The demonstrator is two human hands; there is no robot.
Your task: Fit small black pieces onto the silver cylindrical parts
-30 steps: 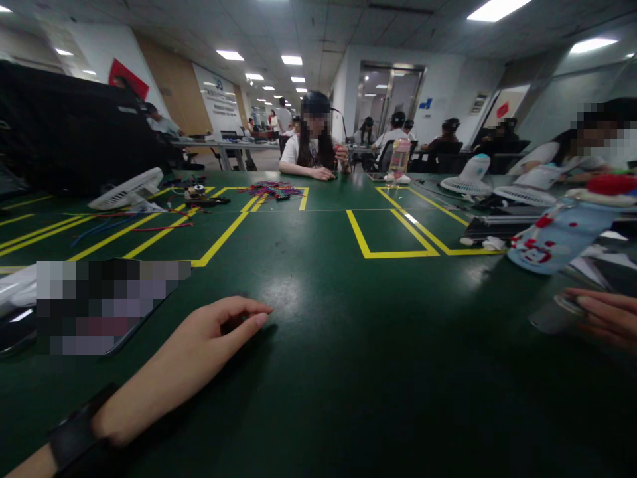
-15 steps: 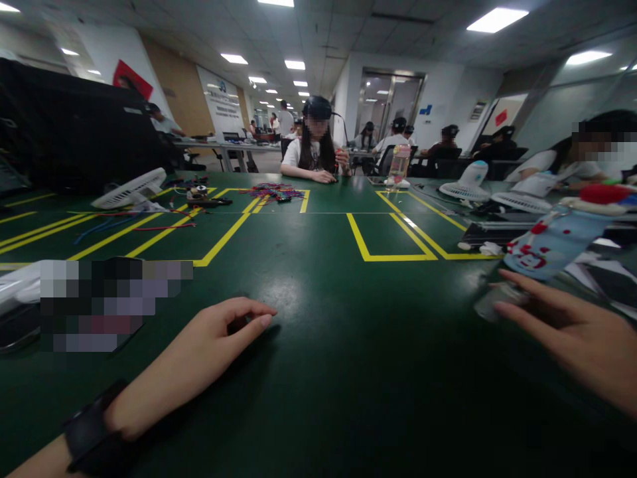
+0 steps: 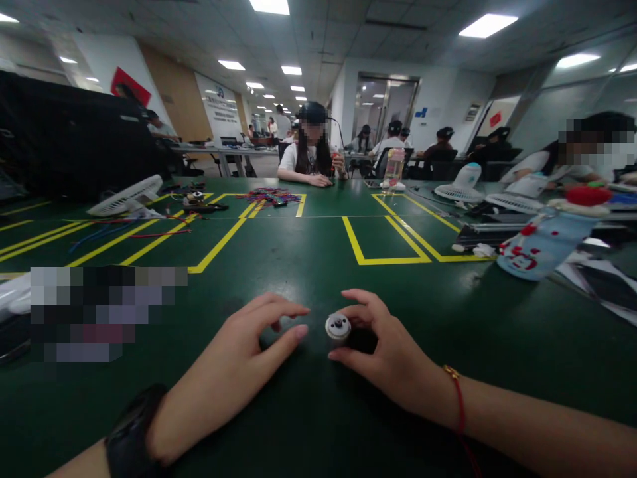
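We worked on the green table, the reference for all positions. Our right hand rested near its front edge, thumb and fingers curled around the small cylindrical motor, gripping it. Our left hand lay just left of the motor, fingers loosely spread, holding nothing.
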